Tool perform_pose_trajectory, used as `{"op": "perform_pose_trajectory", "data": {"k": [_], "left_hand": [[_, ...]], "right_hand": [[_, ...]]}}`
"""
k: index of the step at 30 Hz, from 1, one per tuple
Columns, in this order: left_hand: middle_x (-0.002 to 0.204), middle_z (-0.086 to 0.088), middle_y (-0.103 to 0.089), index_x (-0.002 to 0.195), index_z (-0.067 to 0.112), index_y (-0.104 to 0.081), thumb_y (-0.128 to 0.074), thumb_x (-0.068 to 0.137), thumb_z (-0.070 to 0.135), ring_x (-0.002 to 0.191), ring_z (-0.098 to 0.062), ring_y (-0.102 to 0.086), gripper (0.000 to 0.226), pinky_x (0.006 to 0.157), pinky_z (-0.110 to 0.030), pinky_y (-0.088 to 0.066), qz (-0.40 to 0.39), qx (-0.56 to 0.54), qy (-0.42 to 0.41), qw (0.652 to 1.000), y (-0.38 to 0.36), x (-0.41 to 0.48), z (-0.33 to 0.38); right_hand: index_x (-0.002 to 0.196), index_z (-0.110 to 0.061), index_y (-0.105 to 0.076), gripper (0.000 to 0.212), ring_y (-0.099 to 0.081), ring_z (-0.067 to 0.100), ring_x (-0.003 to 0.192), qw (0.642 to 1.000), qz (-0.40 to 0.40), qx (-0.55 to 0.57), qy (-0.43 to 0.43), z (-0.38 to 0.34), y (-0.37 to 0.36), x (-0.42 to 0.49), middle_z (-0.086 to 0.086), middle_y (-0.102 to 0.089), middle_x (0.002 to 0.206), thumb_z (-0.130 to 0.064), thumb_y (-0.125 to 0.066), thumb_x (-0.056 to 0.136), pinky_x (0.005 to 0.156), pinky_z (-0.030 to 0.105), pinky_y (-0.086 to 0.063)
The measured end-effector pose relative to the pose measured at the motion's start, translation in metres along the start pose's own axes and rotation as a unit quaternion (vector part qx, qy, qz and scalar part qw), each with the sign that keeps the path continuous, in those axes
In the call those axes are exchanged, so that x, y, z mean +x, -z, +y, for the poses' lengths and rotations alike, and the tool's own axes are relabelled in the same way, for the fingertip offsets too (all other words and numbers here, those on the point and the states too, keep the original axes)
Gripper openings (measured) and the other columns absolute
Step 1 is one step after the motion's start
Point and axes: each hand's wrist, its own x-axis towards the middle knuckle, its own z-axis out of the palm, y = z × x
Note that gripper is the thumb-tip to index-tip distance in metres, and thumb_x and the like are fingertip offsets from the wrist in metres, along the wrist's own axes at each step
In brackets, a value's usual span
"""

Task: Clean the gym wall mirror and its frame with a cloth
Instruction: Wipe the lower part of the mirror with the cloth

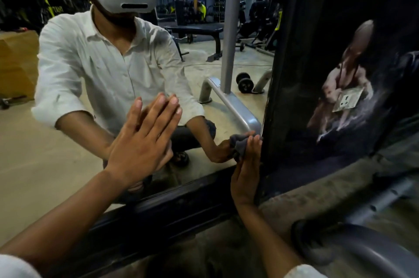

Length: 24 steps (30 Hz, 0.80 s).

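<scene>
at a gym wall mirror point(68, 159), you work the lower right corner. your right hand point(246, 175) presses a grey cloth point(239, 147) to the glass beside the dark frame point(277, 96). your left hand point(140, 141) braces flat on the mirror at 9 o'clock of the cloth, fingers straight and together, holding nothing.

the right fingers point(255, 146) lie nearly straight and point to 12 o'clock, pinning the cloth rather than clenching it. the thumb is out of sight, so whether it also pinches the fabric cannot be told. the cloth is bunched under those fingertips and just to 10 o'clock of them, touching the glass. the upright of the frame stands just beside the little-finger side at 3 o'clock, and the bottom rail point(170, 205) runs under the wrist at 6 o'clock.

the step in hand looks to be the seam where glass meets frame. to do it well, spread the bunched cloth so a flat fold lies under the fingertips. push its edge into the joint and draw it along the upright in one steady line, then turn at the corner and follow the bottom rail toward 9 o'clock. keep the pressure on the pads, not the palm. the bracing left palm will likely leave a print that wants a wipe afterwards.

a wall socket point(347, 102) sits at 2 o'clock, well apart.
</scene>
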Motion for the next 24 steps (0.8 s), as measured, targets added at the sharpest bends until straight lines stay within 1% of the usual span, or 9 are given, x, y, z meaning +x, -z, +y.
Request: {"op": "perform_pose_trajectory", "data": {"k": [3, 8, 10, 13, 15, 17, 19, 21, 24], "left_hand": [[0.177, -0.02, -0.013, 0.167, 0.0, -0.02, -0.047, 0.1, 0.032, 0.163, -0.039, -0.015, 0.079, 0.129, -0.068, -0.015, 0.009, -0.003, 0.008, 1.0, -0.001, -0.001, 0.002], [0.176, -0.02, -0.018, 0.166, 0.0, -0.024, -0.05, 0.099, 0.027, 0.163, -0.04, -0.018, 0.077, 0.125, -0.071, -0.022, 0.017, -0.034, 0.037, 0.999, -0.004, -0.003, 0.015], [0.176, -0.02, -0.017, 0.167, 0.0, -0.023, -0.047, 0.101, 0.028, 0.163, -0.04, -0.017, 0.076, 0.126, -0.071, -0.02, 0.012, -0.039, 0.046, 0.998, -0.008, -0.005, 0.021], [0.176, -0.02, -0.016, 0.167, 0.001, -0.022, -0.045, 0.101, 0.03, 0.163, -0.039, -0.014, 0.076, 0.128, -0.07, -0.015, 0.012, -0.038, 0.048, 0.998, -0.013, -0.007, 0.024], [0.176, -0.02, -0.017, 0.167, 0.001, -0.023, -0.047, 0.1, 0.029, 0.163, -0.039, -0.016, 0.077, 0.127, -0.07, -0.015, 0.019, -0.038, 0.051, 0.998, -0.014, -0.008, 0.024], [0.176, -0.02, -0.018, 0.167, 0.001, -0.024, -0.05, 0.099, 0.029, 0.163, -0.04, -0.017, 0.078, 0.127, -0.07, -0.016, 0.023, -0.039, 0.051, 0.998, -0.014, -0.008, 0.024], [0.176, -0.021, -0.018, 0.167, 0.0, -0.024, -0.053, 0.098, 0.029, 0.162, -0.04, -0.018, 0.08, 0.128, -0.07, -0.015, 0.023, -0.032, 0.047, 0.998, -0.012, -0.008, 0.024], [0.176, -0.021, -0.018, 0.166, 0.0, -0.024, -0.056, 0.097, 0.03, 0.162, -0.04, -0.018, 0.082, 0.129, -0.068, -0.013, 0.019, -0.019, 0.044, 0.999, -0.011, -0.009, 0.023], [0.176, -0.02, -0.015, 0.167, 0.001, -0.023, -0.058, 0.096, 0.032, 0.163, -0.04, -0.016, 0.085, 0.129, -0.068, -0.012, 0.006, -0.015, 0.039, 0.999, -0.006, -0.008, 0.024]], "right_hand": [[0.164, -0.002, -0.023, 0.056, -0.014, 0.031, 0.162, 1.0, -0.002, -0.006, -0.015, 0.005, -0.002, -0.004, 0.012, -0.015, 0.175, -0.005, -0.035, 0.11, 0.131, 0.049, -0.017], [0.164, 0.0, -0.022, 0.055, -0.012, 0.032, 0.162, 0.999, -0.007, -0.005, -0.038, 0.014, -0.004, -0.02, 0.012, -0.012, 0.176, -0.007, -0.036, 0.111, 0.129, 0.056, -0.021], [0.164, -0.001, -0.023, 0.056, -0.013, 0.03, 0.162, 0.999, 0.003, -0.007, -0.047, 0.014, -0.005, -0.024, 0.011, -0.013, 0.175, -0.005, -0.041, 0.111, 0.129, 0.055, -0.022], [0.166, -0.006, -0.022, 0.062, -0.013, 0.026, 0.163, 0.998, 0.016, 0.009, -0.06, 0.008, -0.007, -0.024, 0.006, -0.012, 0.176, -0.003, -0.047, 0.109, 0.13, 0.049, -0.021], [0.166, -0.007, -0.022, 0.061, -0.012, 0.024, 0.163, 0.996, 0.032, 0.034, -0.074, 0.0, -0.008, -0.019, 0.004, -0.011, 0.177, -0.005, -0.046, 0.11, 0.129, 0.052, -0.023], [0.165, -0.005, -0.024, 0.058, -0.013, 0.025, 0.163, 0.994, 0.052, 0.068, -0.064, -0.015, -0.009, -0.005, 0.006, -0.013, 0.176, -0.004, -0.046, 0.111, 0.129, 0.054, -0.024], [0.163, -0.001, -0.028, 0.055, -0.014, 0.027, 0.162, 0.992, 0.073, 0.099, -0.038, -0.037, -0.008, 0.02, 0.011, -0.019, 0.174, -0.004, -0.044, 0.11, 0.131, 0.051, -0.021], [0.161, 0.002, -0.03, 0.055, -0.014, 0.028, 0.162, 0.988, 0.094, 0.124, -0.018, -0.065, -0.005, 0.054, 0.014, -0.024, 0.172, -0.007, -0.044, 0.108, 0.131, 0.053, -0.019], [0.162, -0.001, -0.029, 0.058, -0.011, 0.032, 0.163, 0.984, 0.092, 0.146, 0.036, -0.109, -0.001, 0.093, 0.015, -0.022, 0.173, -0.008, -0.047, 0.107, 0.13, 0.056, -0.015]]}}
